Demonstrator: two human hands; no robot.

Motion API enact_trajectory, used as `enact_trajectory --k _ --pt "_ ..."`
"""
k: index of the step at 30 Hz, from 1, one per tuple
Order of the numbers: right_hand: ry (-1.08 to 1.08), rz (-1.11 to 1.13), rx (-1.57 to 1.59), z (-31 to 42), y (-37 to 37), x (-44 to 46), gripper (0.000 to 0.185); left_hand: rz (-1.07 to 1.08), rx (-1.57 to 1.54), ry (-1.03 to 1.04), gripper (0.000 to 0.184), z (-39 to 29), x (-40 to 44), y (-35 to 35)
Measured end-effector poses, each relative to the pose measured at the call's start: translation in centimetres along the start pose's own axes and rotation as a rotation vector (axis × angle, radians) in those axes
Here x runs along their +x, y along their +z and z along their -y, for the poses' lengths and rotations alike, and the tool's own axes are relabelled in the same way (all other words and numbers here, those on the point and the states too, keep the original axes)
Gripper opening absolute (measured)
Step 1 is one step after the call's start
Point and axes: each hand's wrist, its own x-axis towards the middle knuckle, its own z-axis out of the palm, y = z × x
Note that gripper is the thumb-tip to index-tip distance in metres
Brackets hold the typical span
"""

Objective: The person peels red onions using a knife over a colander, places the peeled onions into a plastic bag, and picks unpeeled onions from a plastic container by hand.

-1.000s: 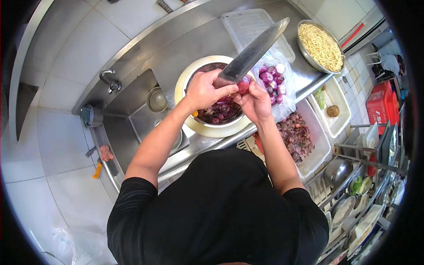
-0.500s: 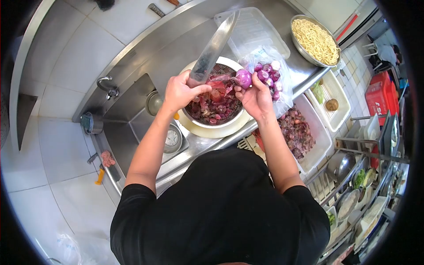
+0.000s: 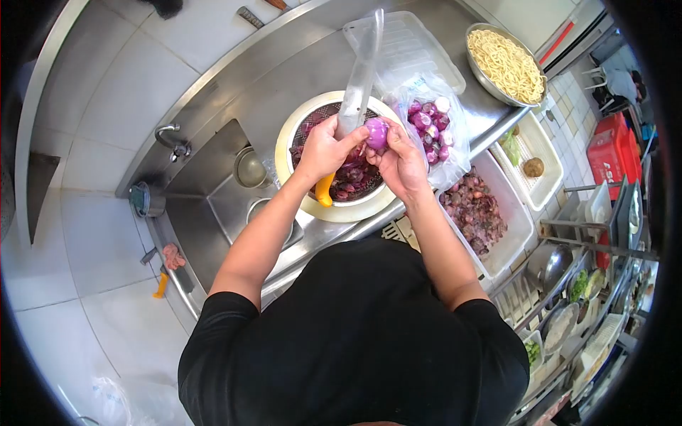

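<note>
Left hand (image 3: 327, 150) had a knife (image 3: 361, 78) gripped tight, yellow handle below the fist, blade pointing away; right hand (image 3: 399, 162) pinched a purple onion (image 3: 377, 133) just beside the blade. Under both hands sat a colander (image 3: 321, 113) with onion skins (image 3: 353, 179). Right of the grip: bagged onions (image 3: 431, 131), then noodles (image 3: 505, 65) farther out. Left: sink (image 3: 192, 184).

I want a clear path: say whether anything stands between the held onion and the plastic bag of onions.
The right hand, holding the onion, stands between; the colander's rim lies below. Nothing else visible blocks the way to the plastic bag.
</note>
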Motion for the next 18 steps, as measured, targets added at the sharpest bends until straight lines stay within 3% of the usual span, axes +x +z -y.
enact_trajectory --k 5,8,12,13,15,16,18 --pt "0.053 0.101 0.071 1.0 -1.9 -0.7 0.041 -0.118 0.272 0.095 0.04 -0.6 0.8 -1.6" --pt "0.076 0.115 0.109 2.0 -2.4 -1.2 0.046 -0.183 0.646 -0.014 0.052 0.5 1.7 -3.4" --pt "-0.116 -0.151 -0.129 4.6 -4.9 -1.4 0.045 -0.179 0.776 -0.025 0.062 0.6 1.5 -5.1" --pt "-0.172 -0.23 -0.269 5.8 -6.6 -0.9 0.044 -0.155 0.773 -0.116 0.061 2.2 1.8 -5.8" --pt "-0.264 -0.481 -0.426 8.2 -9.2 0.4 0.038 -0.213 0.516 -0.04 0.058 4.1 1.2 -6.2" --pt "-0.27 -0.564 -0.585 9.5 -11.4 1.2 0.037 -0.205 0.556 -0.05 0.058 4.7 1.2 -6.5" --pt "-0.164 -0.596 -0.593 11.6 -13.2 2.1 0.037 -0.191 0.639 -0.07 0.058 5.4 1.1 -6.9"
